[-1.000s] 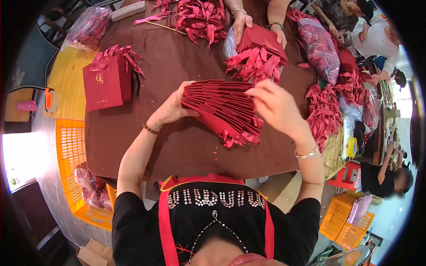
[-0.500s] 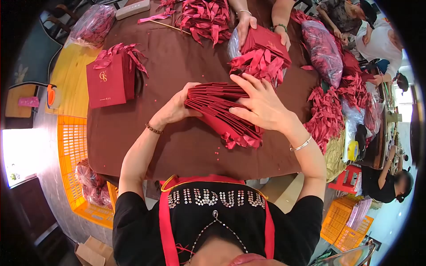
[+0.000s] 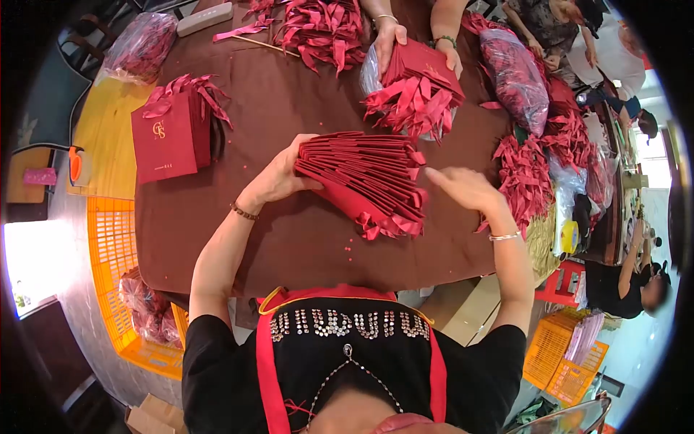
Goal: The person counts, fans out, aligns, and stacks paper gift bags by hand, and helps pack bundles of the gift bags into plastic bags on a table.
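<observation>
Fingers and thumb of my left hand (image 3: 283,175) are closed on the left end of a fanned stack of flat dark red paper gift bags (image 3: 361,173). Pink-red ribbon ends stick out at the stack's right and lower edges. Just to the right of it, apart from the bags, my right hand (image 3: 466,189) is open with its fingers stretched toward the ribbons. It holds nothing. On the left of the brown-covered table (image 3: 289,249) stands another group of red gift bags (image 3: 165,141) with gold lettering and ribbon handles.
Across the table, another person's hands (image 3: 390,36) hold a bundle of ribboned red bags (image 3: 423,76). Ribbon piles (image 3: 325,32) and a plastic-wrapped bundle (image 3: 515,83) lie at the back and right. An orange crate (image 3: 112,246) stands left of the table.
My right hand has drawn away from the top of the stack to its right side. My left hand keeps its hold. The view has shifted slightly.
</observation>
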`<move>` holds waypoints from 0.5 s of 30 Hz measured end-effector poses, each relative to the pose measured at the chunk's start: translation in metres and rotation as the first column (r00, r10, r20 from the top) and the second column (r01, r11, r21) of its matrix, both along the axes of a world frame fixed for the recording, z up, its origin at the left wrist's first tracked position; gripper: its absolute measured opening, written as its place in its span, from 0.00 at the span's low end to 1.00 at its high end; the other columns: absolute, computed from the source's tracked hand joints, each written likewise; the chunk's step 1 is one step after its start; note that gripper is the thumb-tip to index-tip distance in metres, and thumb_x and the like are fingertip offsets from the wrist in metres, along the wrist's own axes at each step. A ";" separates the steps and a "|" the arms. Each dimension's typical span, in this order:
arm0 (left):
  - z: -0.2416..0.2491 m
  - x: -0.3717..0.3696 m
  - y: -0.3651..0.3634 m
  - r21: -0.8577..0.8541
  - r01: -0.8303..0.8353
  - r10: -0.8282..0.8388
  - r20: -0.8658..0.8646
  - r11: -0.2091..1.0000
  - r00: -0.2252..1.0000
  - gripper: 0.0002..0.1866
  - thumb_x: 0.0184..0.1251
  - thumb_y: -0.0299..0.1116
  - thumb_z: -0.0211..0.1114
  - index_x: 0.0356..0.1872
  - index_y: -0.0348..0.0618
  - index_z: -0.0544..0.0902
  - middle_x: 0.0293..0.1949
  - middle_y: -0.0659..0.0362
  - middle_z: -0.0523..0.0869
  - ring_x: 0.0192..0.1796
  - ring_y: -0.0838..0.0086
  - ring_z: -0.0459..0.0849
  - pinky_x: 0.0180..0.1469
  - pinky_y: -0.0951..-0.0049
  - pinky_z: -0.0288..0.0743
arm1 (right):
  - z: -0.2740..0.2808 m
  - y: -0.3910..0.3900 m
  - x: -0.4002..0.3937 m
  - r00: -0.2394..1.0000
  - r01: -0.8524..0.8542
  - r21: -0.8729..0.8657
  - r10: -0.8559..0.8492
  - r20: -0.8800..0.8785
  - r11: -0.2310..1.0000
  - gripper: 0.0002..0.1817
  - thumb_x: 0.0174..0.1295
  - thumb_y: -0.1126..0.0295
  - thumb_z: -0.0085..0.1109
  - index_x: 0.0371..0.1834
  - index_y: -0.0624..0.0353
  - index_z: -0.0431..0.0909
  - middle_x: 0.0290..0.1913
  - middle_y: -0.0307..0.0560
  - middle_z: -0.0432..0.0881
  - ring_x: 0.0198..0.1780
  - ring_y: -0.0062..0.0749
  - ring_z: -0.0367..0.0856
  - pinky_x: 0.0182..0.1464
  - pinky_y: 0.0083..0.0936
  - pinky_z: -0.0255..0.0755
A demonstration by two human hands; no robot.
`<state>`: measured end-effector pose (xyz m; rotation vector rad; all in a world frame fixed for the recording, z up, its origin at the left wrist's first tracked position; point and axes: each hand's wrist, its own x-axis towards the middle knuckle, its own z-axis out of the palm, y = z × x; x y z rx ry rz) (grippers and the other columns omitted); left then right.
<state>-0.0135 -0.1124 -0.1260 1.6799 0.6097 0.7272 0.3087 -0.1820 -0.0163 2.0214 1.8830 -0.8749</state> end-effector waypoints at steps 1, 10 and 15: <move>0.000 -0.001 -0.001 0.013 -0.001 0.001 -0.005 1.000 1.000 0.39 0.41 0.22 0.73 0.59 0.41 0.63 0.53 0.58 0.74 0.58 0.71 0.72 0.61 0.71 0.65 | 0.008 0.002 0.004 0.997 -0.011 0.006 0.010 0.079 1.000 0.32 0.62 0.40 0.38 0.44 0.56 0.79 0.53 0.53 0.76 0.54 0.48 0.72 0.54 0.37 0.67; 0.006 0.000 -0.010 -0.026 -0.079 0.079 -0.019 0.997 0.997 0.42 0.40 0.21 0.73 0.61 0.40 0.62 0.55 0.56 0.74 0.60 0.70 0.70 0.62 0.70 0.63 | -0.019 0.013 -0.041 0.673 -0.147 0.467 0.434 -0.598 0.872 0.62 0.33 0.38 0.68 0.69 0.63 0.49 0.67 0.51 0.55 0.70 0.39 0.52 0.70 0.33 0.44; 0.011 -0.001 -0.018 0.035 -0.123 0.123 0.021 0.992 0.992 0.44 0.41 0.22 0.73 0.63 0.41 0.59 0.54 0.52 0.75 0.55 0.68 0.75 0.60 0.67 0.67 | -0.050 -0.037 -0.064 0.411 0.151 0.339 0.253 -0.876 0.929 0.83 0.18 0.36 0.75 0.70 0.58 0.21 0.72 0.57 0.30 0.73 0.43 0.35 0.71 0.38 0.36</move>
